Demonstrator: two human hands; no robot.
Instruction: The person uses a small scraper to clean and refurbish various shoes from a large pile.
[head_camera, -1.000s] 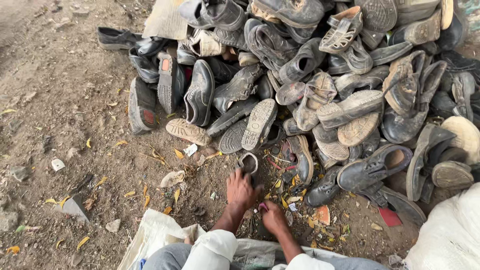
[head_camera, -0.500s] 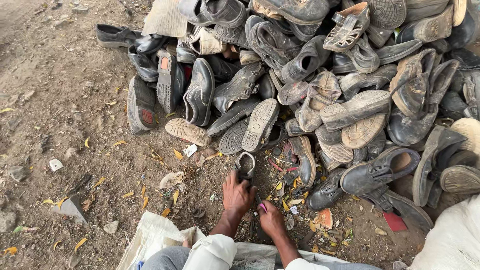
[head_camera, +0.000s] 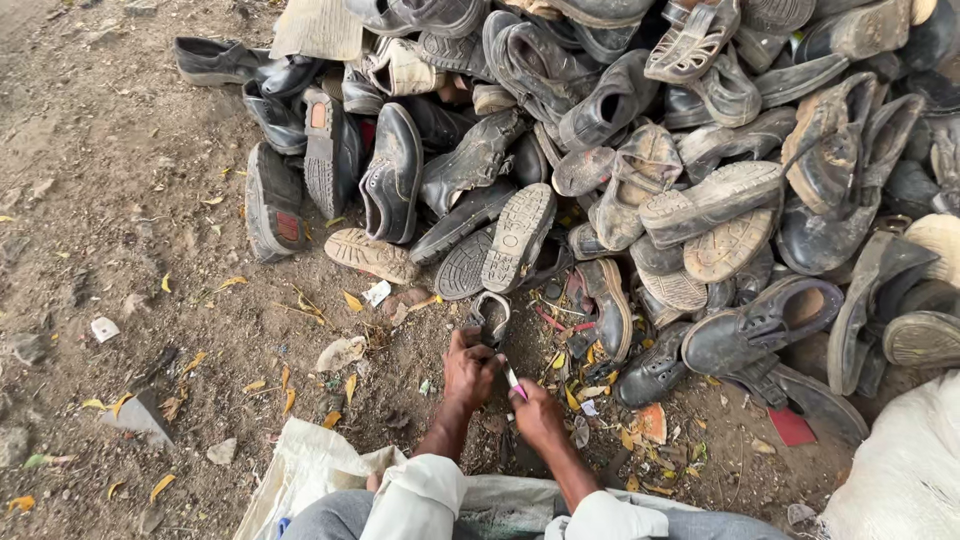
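My left hand (head_camera: 468, 372) grips the lower end of a small worn shoe piece (head_camera: 489, 317) that lies on the dirt at the foot of a big pile of old shoes (head_camera: 640, 170). My right hand (head_camera: 535, 410) is closed around a small pink-handled tool (head_camera: 514, 382), its tip close to the left hand. Both hands are low in the head view, just in front of my knees. The tool's blade is too small to make out.
A white sack (head_camera: 310, 470) lies across my lap and another white bag (head_camera: 900, 480) sits at the right. Dry yellow leaves, paper scraps and stones litter the bare dirt (head_camera: 110, 260) on the left. A red scrap (head_camera: 792, 426) lies near the pile's edge.
Both hands have shifted slightly closer together at the shoe piece. The camera view has moved a little; the pile has stayed the same.
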